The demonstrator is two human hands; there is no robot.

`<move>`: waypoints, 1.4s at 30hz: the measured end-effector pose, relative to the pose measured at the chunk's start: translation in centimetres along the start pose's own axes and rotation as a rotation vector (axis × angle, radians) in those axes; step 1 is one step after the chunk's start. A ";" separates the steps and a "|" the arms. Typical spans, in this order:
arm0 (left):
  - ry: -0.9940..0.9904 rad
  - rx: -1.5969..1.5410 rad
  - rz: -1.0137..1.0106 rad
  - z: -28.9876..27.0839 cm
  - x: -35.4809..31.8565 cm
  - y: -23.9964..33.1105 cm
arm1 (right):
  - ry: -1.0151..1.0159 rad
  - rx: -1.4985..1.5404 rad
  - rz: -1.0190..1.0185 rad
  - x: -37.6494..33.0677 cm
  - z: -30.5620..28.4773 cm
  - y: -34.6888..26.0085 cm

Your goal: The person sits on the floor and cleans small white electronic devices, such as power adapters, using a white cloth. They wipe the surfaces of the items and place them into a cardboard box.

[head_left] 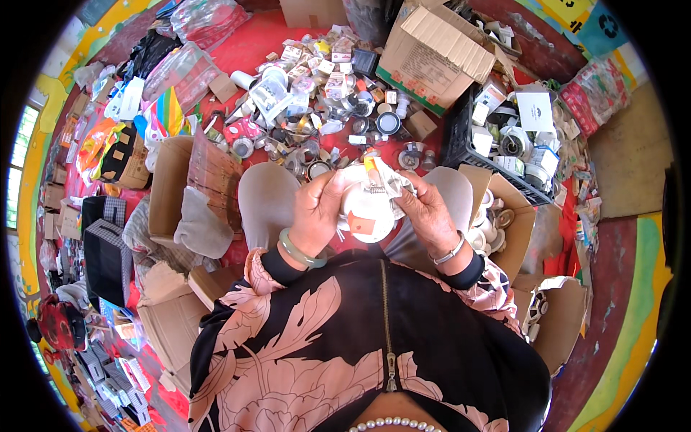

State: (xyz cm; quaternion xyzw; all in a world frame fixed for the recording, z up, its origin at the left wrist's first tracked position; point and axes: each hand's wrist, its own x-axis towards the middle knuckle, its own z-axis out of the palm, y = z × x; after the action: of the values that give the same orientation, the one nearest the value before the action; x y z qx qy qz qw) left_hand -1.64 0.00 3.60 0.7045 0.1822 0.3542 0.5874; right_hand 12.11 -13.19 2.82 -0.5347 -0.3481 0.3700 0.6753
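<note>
Between my knees, above my lap, I hold a white round, dome-like thing (pixel 358 207) with a brownish-orange patch on its lower side. My left hand (pixel 319 210) is closed on its left edge, with the thumb on top. A crumpled whitish wrapper (pixel 389 178) with a yellow-orange spot lies over the upper part of it. On the right, my right hand (pixel 433 219) is closed, pinching the wrapper's edge against the round thing. The exact kind of the round thing does not show.
Ahead lies a heap of small boxes and round lamp-like parts (pixel 338 86) on a red floor covering. A black crate (pixel 461 144) of mixed parts stands at right. An open carton (pixel 515 237) of white round pieces sits by my right knee, another carton (pixel 171 180) at left.
</note>
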 end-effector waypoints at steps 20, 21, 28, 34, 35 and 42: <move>-0.074 -0.065 -0.097 0.4 0.4 0.5 | 0.261 -0.530 -0.239 -0.2 0.6 -1.4; -0.084 0.007 -0.055 0.2 0.4 0.6 | 0.272 -0.653 -0.379 0.0 0.5 -1.6; -0.354 0.520 0.093 -3.4 0.8 -0.5 | 0.374 0.252 -0.175 0.5 -5.8 -6.9; -0.127 -0.424 -0.393 -3.2 0.3 -0.3 | 0.326 -1.502 -0.206 4.1 -8.7 -5.7; -0.103 -0.481 -0.419 -3.1 0.5 0.6 | 0.337 -1.212 -0.117 4.1 -8.7 -5.7; -0.128 -0.223 -0.290 -3.4 0.8 0.5 | -0.090 -0.697 -0.028 2.4 0.2 -8.6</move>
State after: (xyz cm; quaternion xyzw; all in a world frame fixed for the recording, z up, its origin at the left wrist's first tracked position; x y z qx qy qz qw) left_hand -3.53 2.78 4.55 0.6226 0.2037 0.2384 0.7169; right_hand 14.22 -12.30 11.50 -0.7115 -0.4901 0.2426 0.4413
